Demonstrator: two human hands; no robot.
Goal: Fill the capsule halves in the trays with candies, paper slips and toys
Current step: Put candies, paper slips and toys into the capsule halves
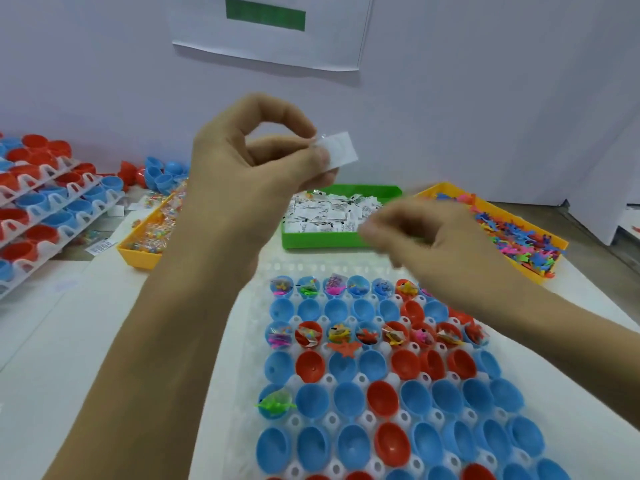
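Our left hand [256, 157], raised at the centre of the frame, pinches a white slip [337, 151] between thumb and fingertips, the paper jutting to the right above the green bin [311, 239] of slips. Our right hand [420, 233] blurs just right of centre, over the front edge of that bin; its fingers look loosely curled, but we cannot tell whether they hold anything.

Below, the tray [277, 368] fills the lower middle of the frame with blue and red halves. The top row and the third row already carry candy, slips and toys; one half at the left of the fifth row holds a green toy [275, 403]; the rest sit bare. An orange toy [344, 348] lies on the rims just below the third row, outside any half.

Candies [156, 230] wait in the yellow bin at centre left, toys [516, 233] in the yellow bin at the right, and stacked trays [52, 209] of halves stand at the far left.

We judge the step to be slip-loading. To do it well, we should separate one slip only, carry it low over the fifth row and drop it fully inside a half so it does not bridge two rims, working along the row in order so none is skipped
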